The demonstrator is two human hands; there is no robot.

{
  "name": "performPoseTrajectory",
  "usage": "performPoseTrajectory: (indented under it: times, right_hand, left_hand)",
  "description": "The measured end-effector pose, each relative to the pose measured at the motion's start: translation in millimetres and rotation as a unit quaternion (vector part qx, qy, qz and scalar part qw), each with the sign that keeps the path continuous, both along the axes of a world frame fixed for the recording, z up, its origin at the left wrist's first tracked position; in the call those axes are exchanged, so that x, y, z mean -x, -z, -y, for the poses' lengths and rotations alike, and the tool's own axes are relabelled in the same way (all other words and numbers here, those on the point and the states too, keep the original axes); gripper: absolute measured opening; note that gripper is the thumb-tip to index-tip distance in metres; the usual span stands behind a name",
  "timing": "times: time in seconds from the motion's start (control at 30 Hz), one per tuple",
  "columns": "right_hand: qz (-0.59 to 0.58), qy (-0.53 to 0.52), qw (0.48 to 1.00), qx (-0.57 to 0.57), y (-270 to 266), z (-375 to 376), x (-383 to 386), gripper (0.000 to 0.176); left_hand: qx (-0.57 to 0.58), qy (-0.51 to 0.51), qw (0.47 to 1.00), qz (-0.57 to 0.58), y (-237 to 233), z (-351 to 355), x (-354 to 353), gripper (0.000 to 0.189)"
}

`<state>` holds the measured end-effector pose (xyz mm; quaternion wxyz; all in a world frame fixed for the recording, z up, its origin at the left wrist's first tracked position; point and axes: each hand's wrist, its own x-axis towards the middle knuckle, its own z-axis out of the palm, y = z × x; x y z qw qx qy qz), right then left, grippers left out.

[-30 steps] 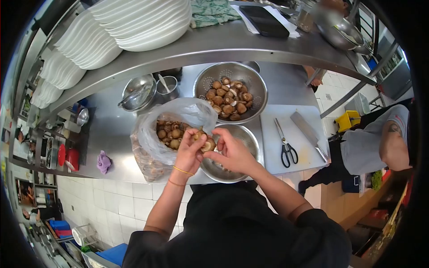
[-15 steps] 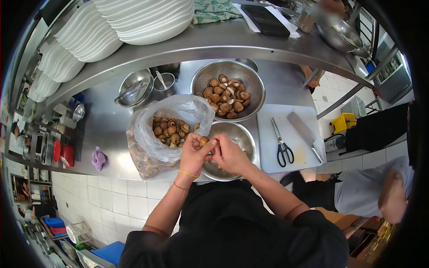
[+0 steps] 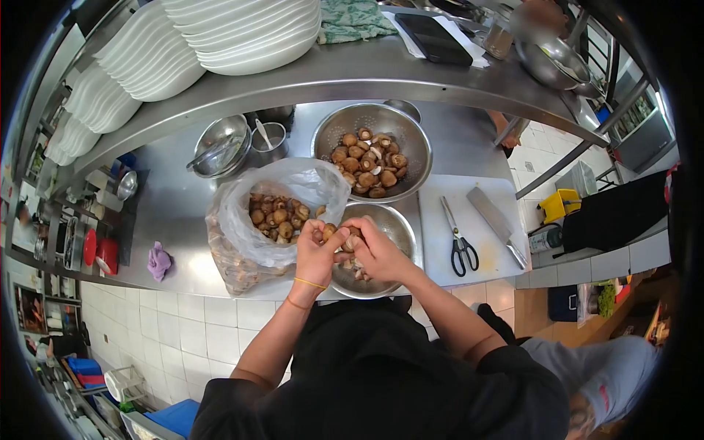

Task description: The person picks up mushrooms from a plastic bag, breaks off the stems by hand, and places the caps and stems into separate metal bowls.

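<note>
Over the steel bowl (image 3: 411,233), my two hands meet with their fingers closed around brown mushrooms. My left hand (image 3: 315,255) pinches one mushroom (image 3: 329,232) by its cap. Fingers of my right hand (image 3: 380,254) are curled on a second mushroom (image 3: 353,236), partly hidden by the thumb. Pale stem pieces (image 3: 359,273) lie in the bowl beneath. Left of my hands, an open plastic bag (image 3: 238,238) holds many whole mushrooms (image 3: 279,215). Behind the bowl stands a perforated colander (image 3: 418,158) with more brown mushrooms (image 3: 370,167) in it.
To the right, a white cutting board (image 3: 433,213) bears scissors (image 3: 460,243) and a cleaver (image 3: 493,214). A purple cloth (image 3: 159,262) lies at left. Overhead, a steel shelf (image 3: 352,84) carries stacked plates (image 3: 246,37). A person in a grey shirt (image 3: 587,367) is close at lower right.
My right hand has tilted slightly, and more stem pieces show in the bowl below it. The person in grey has moved closer behind me at lower right. The view has shifted slightly.
</note>
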<state>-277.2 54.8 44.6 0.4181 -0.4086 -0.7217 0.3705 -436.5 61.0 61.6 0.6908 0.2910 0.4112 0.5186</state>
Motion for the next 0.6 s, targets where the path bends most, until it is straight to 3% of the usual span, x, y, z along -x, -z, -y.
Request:
performPoseTrajectory:
  times: [0.1,0.3,0.53,0.6]
  right_hand:
    - [0.019,-0.018,0.998,0.056,-18.4,3.4,-7.5,0.034]
    - [0.024,-0.037,0.99,0.134,-32.1,-2.2,-13.3,0.03]
    - [0.029,0.013,0.991,0.129,-20.9,5.2,-0.3,0.028]
    - [0.059,0.077,0.995,0.029,-11.5,7.5,8.8,0.025]
  left_hand:
    - [0.008,-0.006,0.999,0.045,2.7,1.8,2.8,0.032]
    - [0.01,0.038,0.999,0.024,-7.9,2.8,4.9,0.033]
    - [-0.033,0.072,0.997,-0.008,-1.4,-2.7,8.5,0.035]
    - [-0.054,0.067,0.995,-0.044,2.4,-1.5,3.3,0.037]
